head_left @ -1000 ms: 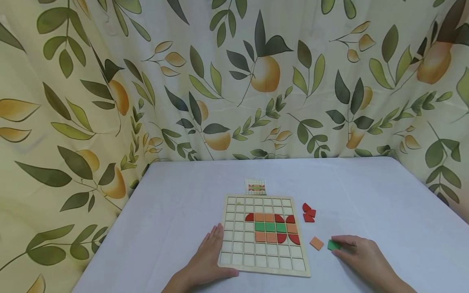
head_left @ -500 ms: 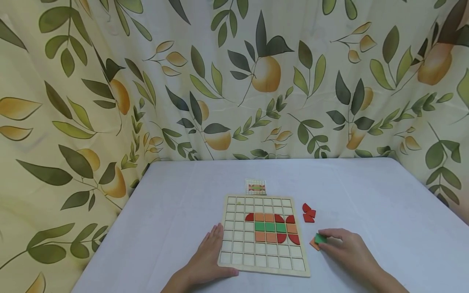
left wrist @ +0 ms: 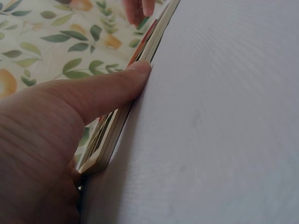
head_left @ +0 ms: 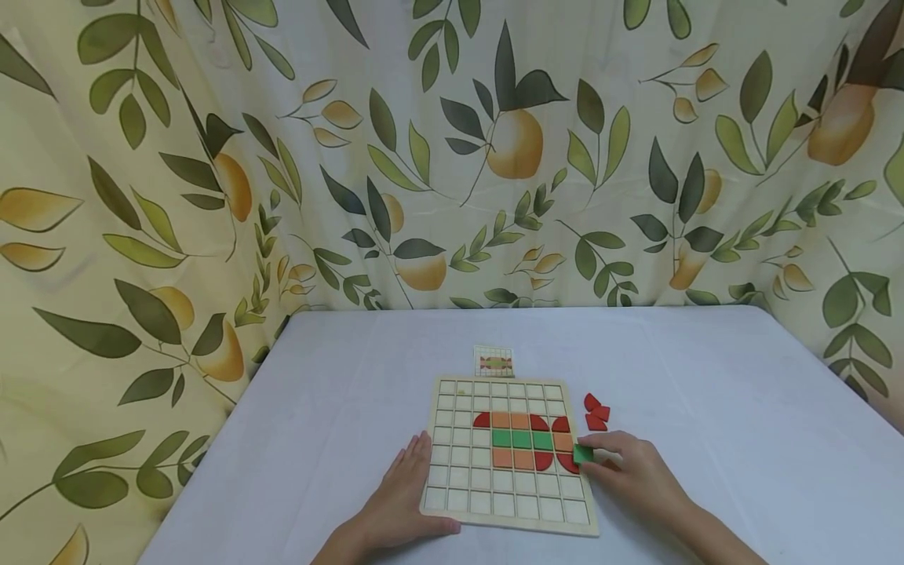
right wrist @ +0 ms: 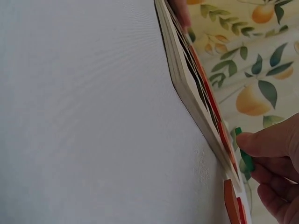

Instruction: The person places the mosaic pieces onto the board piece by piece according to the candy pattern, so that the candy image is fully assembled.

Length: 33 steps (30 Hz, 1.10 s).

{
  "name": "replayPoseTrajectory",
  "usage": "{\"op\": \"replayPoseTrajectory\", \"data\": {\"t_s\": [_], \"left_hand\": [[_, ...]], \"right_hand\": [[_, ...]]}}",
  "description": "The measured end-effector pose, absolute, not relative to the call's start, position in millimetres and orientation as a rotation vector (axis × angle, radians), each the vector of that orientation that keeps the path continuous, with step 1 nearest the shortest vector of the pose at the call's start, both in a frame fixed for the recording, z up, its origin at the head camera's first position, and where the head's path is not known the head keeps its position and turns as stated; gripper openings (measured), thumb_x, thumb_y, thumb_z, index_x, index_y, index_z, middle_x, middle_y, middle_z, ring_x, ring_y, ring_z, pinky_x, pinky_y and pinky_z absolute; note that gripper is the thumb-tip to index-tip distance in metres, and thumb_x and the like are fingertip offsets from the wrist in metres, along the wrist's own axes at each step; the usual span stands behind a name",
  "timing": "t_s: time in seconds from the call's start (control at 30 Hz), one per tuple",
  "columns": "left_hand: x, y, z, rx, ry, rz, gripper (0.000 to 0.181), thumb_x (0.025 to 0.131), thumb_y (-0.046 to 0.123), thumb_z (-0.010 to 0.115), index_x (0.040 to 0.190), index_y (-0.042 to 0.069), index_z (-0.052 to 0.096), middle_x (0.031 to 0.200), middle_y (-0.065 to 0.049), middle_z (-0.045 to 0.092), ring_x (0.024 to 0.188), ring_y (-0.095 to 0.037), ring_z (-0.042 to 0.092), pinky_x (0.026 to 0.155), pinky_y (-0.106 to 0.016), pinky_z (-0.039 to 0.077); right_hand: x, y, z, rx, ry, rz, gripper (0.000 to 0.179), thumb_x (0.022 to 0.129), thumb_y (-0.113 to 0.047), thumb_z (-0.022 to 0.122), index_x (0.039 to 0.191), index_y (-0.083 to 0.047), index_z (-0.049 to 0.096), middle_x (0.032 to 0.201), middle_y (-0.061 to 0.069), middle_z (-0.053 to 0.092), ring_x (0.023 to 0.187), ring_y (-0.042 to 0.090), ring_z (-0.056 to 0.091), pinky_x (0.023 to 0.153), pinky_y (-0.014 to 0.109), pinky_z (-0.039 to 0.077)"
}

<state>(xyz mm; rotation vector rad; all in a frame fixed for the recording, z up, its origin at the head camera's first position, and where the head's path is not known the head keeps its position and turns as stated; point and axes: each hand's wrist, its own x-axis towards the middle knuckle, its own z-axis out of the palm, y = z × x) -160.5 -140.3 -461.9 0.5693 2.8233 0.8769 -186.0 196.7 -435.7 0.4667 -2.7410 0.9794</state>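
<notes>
A wooden grid board lies on the table, with red quarter-round, orange square and green square tiles set in its middle and right cells. My right hand pinches a green square tile between thumb and fingers, over the board's right edge. In the right wrist view that green tile is tilted and stands above the board's rim. My left hand rests along the board's left side, fingers straight, the thumb on the near edge. The left wrist view shows this thumb pressed against the rim.
A small pattern card lies just behind the board. Several loose red tiles are to the right of the board. An orange tile shows beside the rim in the right wrist view; my right hand hides it from above. A leaf-print curtain hangs behind.
My right hand has carried the green tile leftward, passing over the loose orange tile, to the board's right edge. The left hand and the board have stayed in place.
</notes>
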Motion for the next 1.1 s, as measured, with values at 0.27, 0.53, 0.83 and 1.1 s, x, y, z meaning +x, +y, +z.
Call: {"op": "replayPoseTrajectory", "data": {"t_s": [0.27, 0.53, 0.83, 1.1], "left_hand": [[-160, -141, -463, 0.578, 2.819, 0.897, 0.121, 0.066, 0.072, 0.061, 0.145, -0.004, 0.009, 0.151, -0.017, 0.010, 0.138, -0.027, 0.005, 0.108, -0.047, 0.010], [-160, -142, -463, 0.572, 2.827, 0.864, 0.121, 0.066, 0.073, 0.060, 0.145, -0.004, 0.009, 0.151, -0.016, 0.010, 0.138, -0.027, 0.005, 0.109, -0.047, 0.010], [-160, -141, -462, 0.583, 2.824, 0.867, 0.122, 0.066, 0.074, 0.059, 0.145, -0.004, 0.009, 0.151, -0.017, 0.009, 0.138, -0.027, 0.004, 0.108, -0.048, 0.010], [-161, -141, -461, 0.596, 2.841, 0.853, 0.121, 0.066, 0.074, 0.059, 0.145, -0.005, 0.010, 0.151, -0.017, 0.010, 0.138, -0.028, 0.006, 0.108, -0.048, 0.011]], "right_hand": [[-191, 181, -437, 0.634, -2.653, 0.973, 0.032, 0.068, -0.009, 0.080, 0.099, -0.009, 0.071, 0.093, -0.006, 0.067, 0.091, 0.017, 0.061, 0.075, 0.034, 0.052], [-199, 167, -437, 0.737, -2.649, 1.012, 0.031, 0.072, -0.009, 0.078, 0.102, -0.006, 0.070, 0.094, -0.006, 0.066, 0.088, 0.012, 0.060, 0.076, 0.030, 0.051], [-204, 150, -437, 0.863, -2.622, 1.071, 0.028, 0.076, -0.012, 0.076, 0.102, -0.005, 0.070, 0.094, -0.004, 0.066, 0.086, 0.014, 0.060, 0.073, 0.028, 0.052], [-208, 136, -436, 0.909, -2.624, 1.097, 0.026, 0.077, -0.012, 0.074, 0.102, -0.005, 0.070, 0.094, -0.004, 0.067, 0.087, 0.014, 0.059, 0.073, 0.028, 0.052]]}}
